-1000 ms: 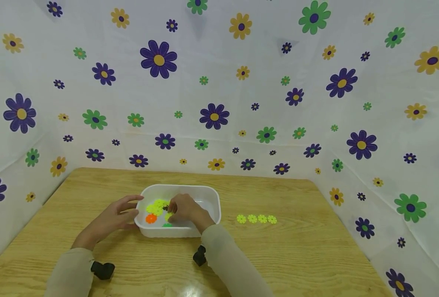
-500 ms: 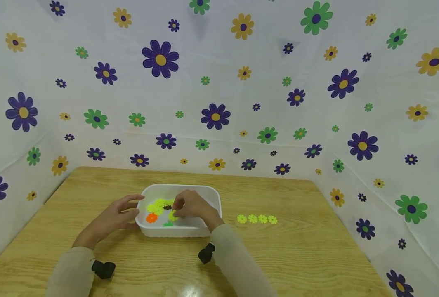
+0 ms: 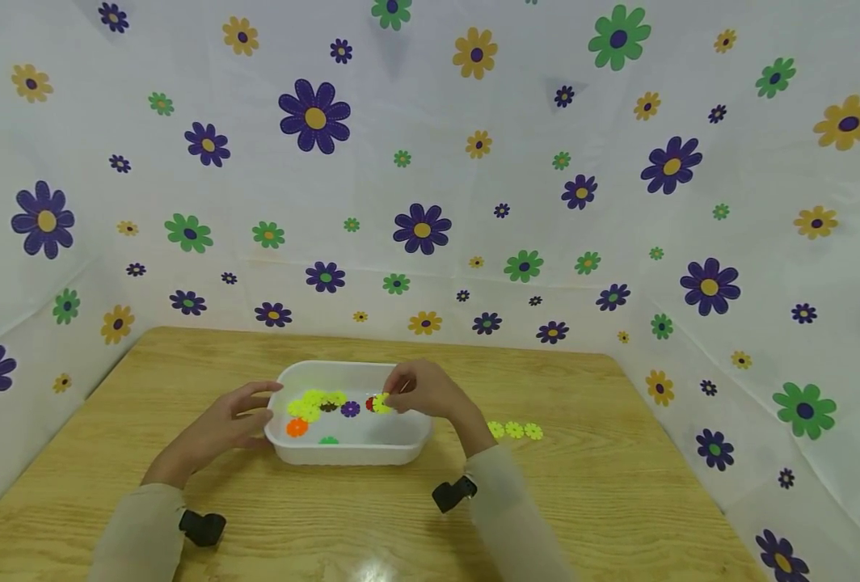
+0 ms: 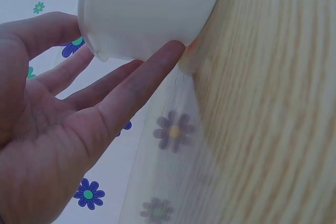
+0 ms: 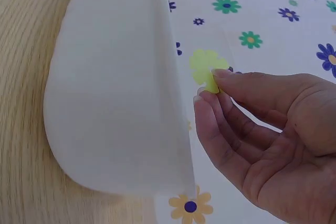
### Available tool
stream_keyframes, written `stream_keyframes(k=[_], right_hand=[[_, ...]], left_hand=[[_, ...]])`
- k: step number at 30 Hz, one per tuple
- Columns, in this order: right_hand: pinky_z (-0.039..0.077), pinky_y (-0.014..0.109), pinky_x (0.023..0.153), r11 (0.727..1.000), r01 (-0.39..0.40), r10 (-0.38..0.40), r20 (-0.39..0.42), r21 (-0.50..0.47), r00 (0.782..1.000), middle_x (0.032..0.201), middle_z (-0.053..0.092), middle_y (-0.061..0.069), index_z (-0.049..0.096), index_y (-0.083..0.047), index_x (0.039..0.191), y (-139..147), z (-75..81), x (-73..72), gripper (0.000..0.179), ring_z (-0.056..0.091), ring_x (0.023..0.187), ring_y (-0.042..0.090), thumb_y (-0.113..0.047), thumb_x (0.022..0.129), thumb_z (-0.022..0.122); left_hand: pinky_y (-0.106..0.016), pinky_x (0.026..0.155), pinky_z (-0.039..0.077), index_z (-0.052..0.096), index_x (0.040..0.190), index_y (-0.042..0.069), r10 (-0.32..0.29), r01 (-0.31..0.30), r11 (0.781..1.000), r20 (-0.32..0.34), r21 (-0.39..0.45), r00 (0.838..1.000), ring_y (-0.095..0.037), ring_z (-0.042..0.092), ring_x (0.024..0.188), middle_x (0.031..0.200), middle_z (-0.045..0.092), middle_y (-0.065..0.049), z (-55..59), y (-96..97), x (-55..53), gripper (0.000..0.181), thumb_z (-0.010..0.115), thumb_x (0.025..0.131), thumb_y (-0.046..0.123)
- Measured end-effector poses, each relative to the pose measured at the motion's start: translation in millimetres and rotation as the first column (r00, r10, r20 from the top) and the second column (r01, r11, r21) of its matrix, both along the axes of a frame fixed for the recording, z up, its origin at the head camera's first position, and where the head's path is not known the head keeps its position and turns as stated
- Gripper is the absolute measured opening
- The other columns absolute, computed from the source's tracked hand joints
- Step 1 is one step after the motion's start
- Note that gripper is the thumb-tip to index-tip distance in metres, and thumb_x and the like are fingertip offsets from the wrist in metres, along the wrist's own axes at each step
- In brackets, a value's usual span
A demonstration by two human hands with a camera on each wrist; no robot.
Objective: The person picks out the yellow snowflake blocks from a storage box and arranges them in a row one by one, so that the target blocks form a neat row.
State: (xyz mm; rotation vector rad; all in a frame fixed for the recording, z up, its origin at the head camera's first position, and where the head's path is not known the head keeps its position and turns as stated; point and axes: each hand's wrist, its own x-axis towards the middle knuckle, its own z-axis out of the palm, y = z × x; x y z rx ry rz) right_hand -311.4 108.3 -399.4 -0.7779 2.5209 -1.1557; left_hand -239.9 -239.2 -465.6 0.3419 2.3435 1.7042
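My right hand (image 3: 430,391) pinches a yellow flower-shaped disc (image 5: 203,66) between thumb and fingertips, above the right end of a white plastic tub (image 3: 343,456). With fingers spread and fairly straight, my left hand (image 4: 68,114) touches the tub's left end. Inside the tub, several yellow flower discs (image 3: 312,401) lie heaped at the left. An orange disc (image 3: 297,427), a green disc (image 3: 328,441), a brown disc (image 3: 328,406), a purple disc (image 3: 350,409) and a partly covered red disc (image 3: 369,403) are in there too.
To the right of the tub, a row of yellow discs (image 3: 515,430) lies on the wooden table (image 3: 583,501); my right forearm hides its left end. Flower-printed white cloth (image 3: 430,178) surrounds the table at the back and sides.
My right hand has picked a yellow disc from the tub's middle and carried it up and rightward, uncovering the purple and red discs. The left hand has stayed at the tub's end.
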Motion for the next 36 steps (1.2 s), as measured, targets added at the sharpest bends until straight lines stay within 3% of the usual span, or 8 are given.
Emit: stream_keyframes(k=[7,23,36], right_hand=[[0.066,0.036,0.078,0.995,0.1,-0.1,0.004,-0.016,0.995,0.092,0.072,0.01,0.072,-0.005,0.095,33,5.5,3.6,0.008,0.067,0.075,0.016,-0.008,0.09,0.077],[0.065,0.049,0.088,0.967,0.252,-0.251,0.057,-0.022,0.966,0.095,0.071,0.011,0.069,-0.003,0.101,105,1.2,3.8,0.01,0.07,0.08,0.018,-0.009,0.094,0.073],[0.065,0.047,0.086,0.954,0.298,-0.298,0.037,-0.014,0.954,0.099,0.07,0.017,0.068,0.005,0.11,162,-0.4,5.5,0.019,0.07,0.083,0.019,-0.007,0.096,0.069]], left_hand=[[-0.044,0.094,0.063,0.031,0.159,0.006,0.007,-0.007,1.0,0.009,-0.002,1.0,-0.054,0.05,0.137,0.164,0.024,-0.034,-0.8,-0.7,0.1,0.062,0.057,0.107,0.026],[-0.042,0.094,0.063,0.033,0.159,0.01,0.024,-0.024,0.999,0.024,-0.023,0.999,-0.05,0.053,0.135,0.165,0.024,-0.033,-0.5,-1.7,-1.0,0.064,0.06,0.105,0.032],[-0.044,0.095,0.063,0.033,0.158,0.01,0.033,-0.032,0.999,0.026,-0.033,0.999,-0.052,0.052,0.136,0.165,0.025,-0.033,-0.2,-1.4,-1.1,0.062,0.059,0.105,0.029]])
